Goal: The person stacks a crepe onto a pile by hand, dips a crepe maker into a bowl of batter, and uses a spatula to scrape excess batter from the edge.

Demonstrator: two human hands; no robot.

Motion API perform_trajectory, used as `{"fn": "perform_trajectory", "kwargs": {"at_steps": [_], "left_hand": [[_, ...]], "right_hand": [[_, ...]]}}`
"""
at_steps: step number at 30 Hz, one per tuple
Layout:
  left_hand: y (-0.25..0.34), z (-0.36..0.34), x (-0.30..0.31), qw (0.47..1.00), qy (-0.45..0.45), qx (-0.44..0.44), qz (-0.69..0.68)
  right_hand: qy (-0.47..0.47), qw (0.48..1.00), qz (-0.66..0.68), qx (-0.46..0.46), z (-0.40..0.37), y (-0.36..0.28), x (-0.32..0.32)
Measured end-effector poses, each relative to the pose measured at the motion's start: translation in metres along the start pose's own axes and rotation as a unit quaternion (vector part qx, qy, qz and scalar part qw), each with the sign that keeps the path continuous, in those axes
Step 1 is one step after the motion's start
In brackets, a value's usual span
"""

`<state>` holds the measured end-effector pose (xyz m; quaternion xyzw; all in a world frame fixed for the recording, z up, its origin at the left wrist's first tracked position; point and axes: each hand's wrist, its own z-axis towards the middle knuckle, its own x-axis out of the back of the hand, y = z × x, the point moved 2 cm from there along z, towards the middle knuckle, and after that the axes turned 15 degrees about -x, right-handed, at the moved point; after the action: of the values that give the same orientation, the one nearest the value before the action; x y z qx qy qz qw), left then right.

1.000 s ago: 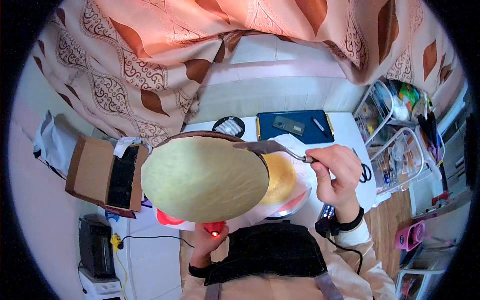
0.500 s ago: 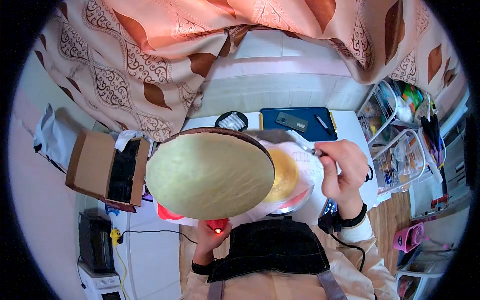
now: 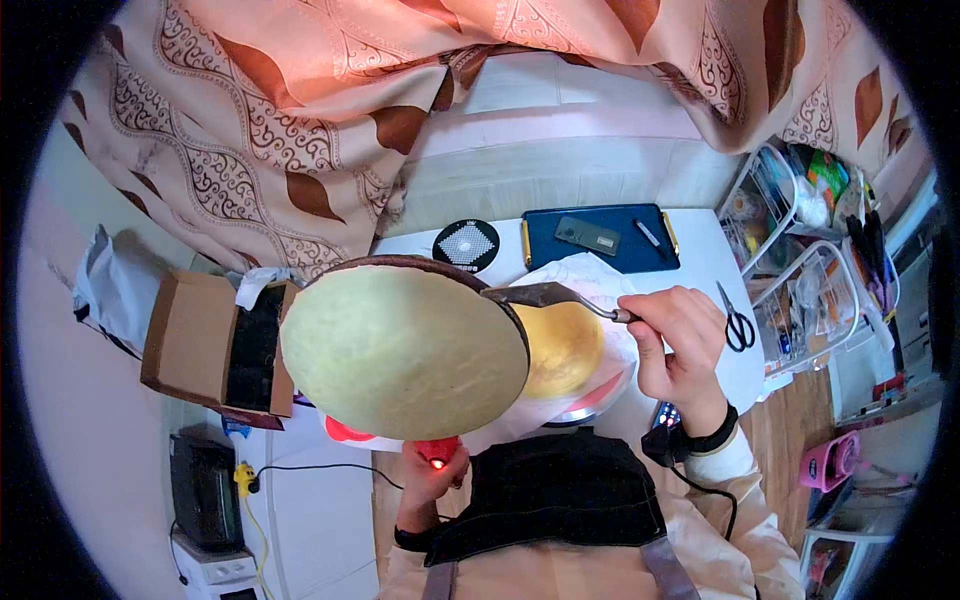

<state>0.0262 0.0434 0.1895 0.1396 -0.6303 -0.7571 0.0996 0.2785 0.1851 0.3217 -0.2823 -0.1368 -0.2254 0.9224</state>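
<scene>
My left hand (image 3: 432,474) is wrapped round the red handle (image 3: 438,451) of a round pan, whose small light glows. A pale, thin pancake (image 3: 400,350) covers the tilted pan face, with the dark rim (image 3: 400,262) showing along the top. My right hand (image 3: 680,340) grips the handle end of a metal spatula (image 3: 545,293). The spatula's blade reaches the pan's upper right edge. Beyond the pan's right side, a yellow round pancake (image 3: 562,350) lies on white paper (image 3: 590,272), partly hidden by the pan.
A blue tray (image 3: 628,258) with a phone (image 3: 586,236) and marker is at the back. Beside it lies a black patterned disc (image 3: 467,245). Scissors (image 3: 739,328) rest at the right edge, near white racks (image 3: 800,275). An open cardboard box (image 3: 190,335) stands left.
The spatula's blade has moved left and down onto the pan's edge. The pan has shifted slightly left. My right hand has moved slightly left and down.
</scene>
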Motion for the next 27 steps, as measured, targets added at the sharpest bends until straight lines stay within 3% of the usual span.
{"fn": "perform_trajectory", "kwargs": {"at_steps": [3, 27], "left_hand": [[0.007, 0.004, 0.000, 0.999, -0.036, -0.002, -0.011], [0.018, 0.010, -0.006, 0.999, -0.033, 0.002, -0.011]], "right_hand": [[-0.020, 1.000, -0.010, 0.014, 0.000, -0.001, 0.001], [-0.012, 1.000, -0.008, -0.026, -0.013, 0.015, 0.005]]}}
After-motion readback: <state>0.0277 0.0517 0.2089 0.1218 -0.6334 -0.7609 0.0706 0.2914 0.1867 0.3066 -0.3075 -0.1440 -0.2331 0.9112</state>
